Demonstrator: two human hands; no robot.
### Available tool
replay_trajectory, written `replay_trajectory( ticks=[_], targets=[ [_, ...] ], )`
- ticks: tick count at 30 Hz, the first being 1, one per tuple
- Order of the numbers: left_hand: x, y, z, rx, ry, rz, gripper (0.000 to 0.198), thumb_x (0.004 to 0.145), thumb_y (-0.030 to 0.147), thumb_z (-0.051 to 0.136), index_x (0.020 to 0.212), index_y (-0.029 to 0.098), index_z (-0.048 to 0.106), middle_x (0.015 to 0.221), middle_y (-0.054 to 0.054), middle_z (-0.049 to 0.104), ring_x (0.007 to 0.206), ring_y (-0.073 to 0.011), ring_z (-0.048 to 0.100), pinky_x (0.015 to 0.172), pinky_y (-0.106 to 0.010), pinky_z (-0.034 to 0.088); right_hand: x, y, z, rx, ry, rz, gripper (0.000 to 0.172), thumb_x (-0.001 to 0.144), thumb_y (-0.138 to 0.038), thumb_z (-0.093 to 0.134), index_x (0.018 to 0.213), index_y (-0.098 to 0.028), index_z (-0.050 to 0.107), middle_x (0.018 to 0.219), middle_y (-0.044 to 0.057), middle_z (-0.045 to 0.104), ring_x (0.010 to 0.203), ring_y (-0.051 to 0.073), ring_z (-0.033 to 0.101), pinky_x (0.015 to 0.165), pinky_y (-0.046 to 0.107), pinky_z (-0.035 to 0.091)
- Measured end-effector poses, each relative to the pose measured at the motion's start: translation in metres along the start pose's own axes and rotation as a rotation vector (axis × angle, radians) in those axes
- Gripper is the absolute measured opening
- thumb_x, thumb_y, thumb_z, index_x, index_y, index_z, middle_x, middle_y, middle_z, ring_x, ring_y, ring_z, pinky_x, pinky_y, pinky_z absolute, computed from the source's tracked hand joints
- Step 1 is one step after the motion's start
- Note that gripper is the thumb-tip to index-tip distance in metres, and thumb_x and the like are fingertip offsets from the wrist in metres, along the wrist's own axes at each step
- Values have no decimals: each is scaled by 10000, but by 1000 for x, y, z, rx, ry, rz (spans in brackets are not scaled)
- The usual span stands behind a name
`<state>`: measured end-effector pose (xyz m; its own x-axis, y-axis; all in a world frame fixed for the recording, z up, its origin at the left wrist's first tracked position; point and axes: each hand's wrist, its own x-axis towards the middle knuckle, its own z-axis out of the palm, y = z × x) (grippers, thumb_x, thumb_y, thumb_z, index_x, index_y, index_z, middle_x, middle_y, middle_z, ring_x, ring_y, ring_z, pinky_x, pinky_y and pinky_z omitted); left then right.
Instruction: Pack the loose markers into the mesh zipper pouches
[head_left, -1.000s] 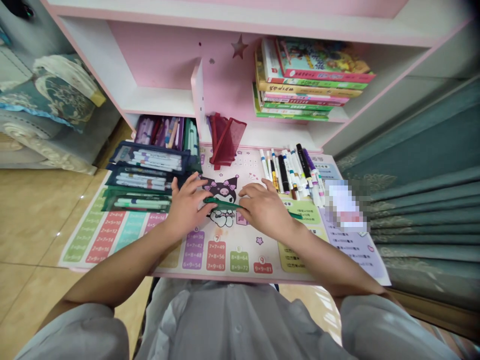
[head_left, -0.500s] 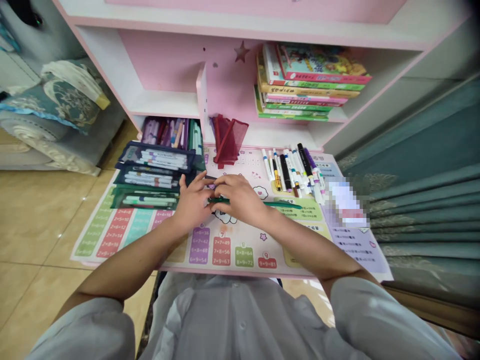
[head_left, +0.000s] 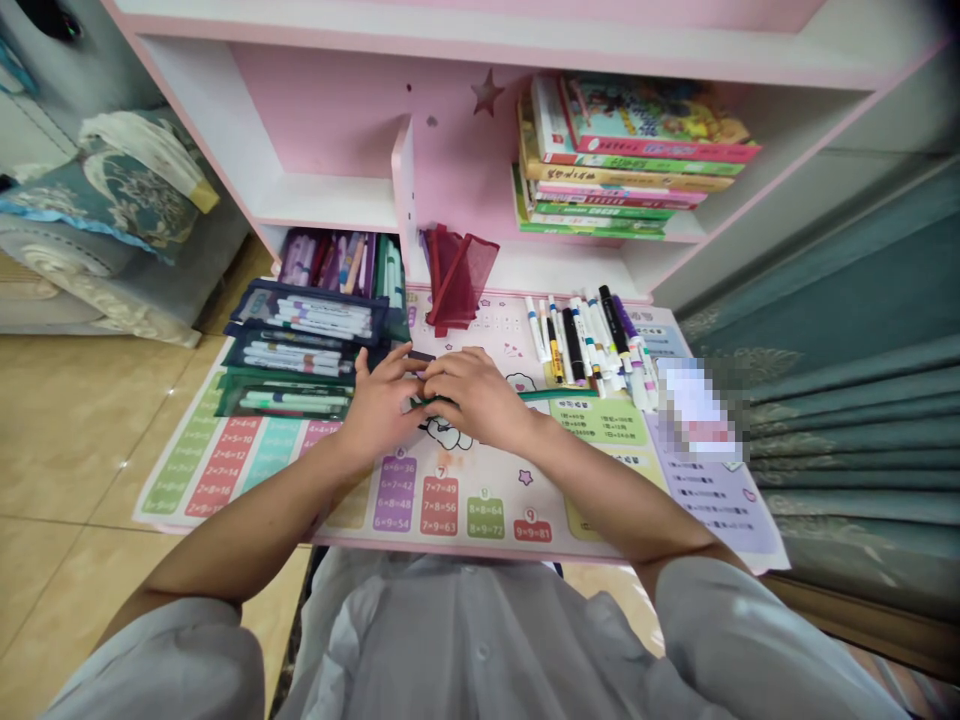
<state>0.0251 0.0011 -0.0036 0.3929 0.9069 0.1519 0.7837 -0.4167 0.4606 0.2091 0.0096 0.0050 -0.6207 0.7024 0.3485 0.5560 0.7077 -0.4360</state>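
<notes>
My left hand (head_left: pixel 381 402) and my right hand (head_left: pixel 481 400) meet over the middle of the desk, fingertips together. Both have their fingers closed on a green pouch (head_left: pixel 559 394), whose thin edge runs out to the right beneath my right wrist; most of it is hidden. A small dark flat piece (head_left: pixel 421 355) shows just beyond my fingertips. Left of my left hand lie navy mesh pouches (head_left: pixel 255 303) and a green mesh pouch (head_left: pixel 232 396), with pens inside. To the right, several loose markers (head_left: pixel 574 345) lie side by side.
Empty-looking dark red mesh pouches (head_left: pixel 461 280) rest against the shelf back. Pouches of purple pens (head_left: pixel 330 262) fill the lower left cubby. A stack of books (head_left: pixel 622 170) stands on the right shelf. A blurred pale rectangular object (head_left: pixel 697 405) lies near the desk's right edge, beside a curtain (head_left: pixel 847 400).
The green pouch's right end has shifted up slightly towards the markers. Both hands stay together in nearly the same place, fingers moving a little. The view has shifted slightly.
</notes>
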Motion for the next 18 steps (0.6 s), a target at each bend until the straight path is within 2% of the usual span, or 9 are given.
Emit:
replay_trajectory(
  ticks=[7,11,18],
  targets=[
    [-3,1,-1,-37,10,48,34,803,227,685,770,225,696,1232,-51,716,1410,-368,455,1158,-731,112,-4,-10,-7,44,29,178,99,846,-149,620,762,-201,616,1051,77,712,1046,247,633,975,448,415],
    [-3,2,-3,-47,-5,66,38,770,179,673,769,216,665,1262,-51,704,1419,-367,444,1157,-740,106,-5,-14,-9,67,-3,294,121,806,-141,620,697,-194,611,1114,93,703,1064,260,644,994,466,429],
    [-5,2,1,-11,43,115,29,788,239,688,797,217,704,1237,-78,713,1395,-389,472,1141,-759,103,-5,-16,-8,86,-27,354,131,808,-136,609,693,-192,635,1150,98,699,1108,267,635,1015,468,444]
  ],
)
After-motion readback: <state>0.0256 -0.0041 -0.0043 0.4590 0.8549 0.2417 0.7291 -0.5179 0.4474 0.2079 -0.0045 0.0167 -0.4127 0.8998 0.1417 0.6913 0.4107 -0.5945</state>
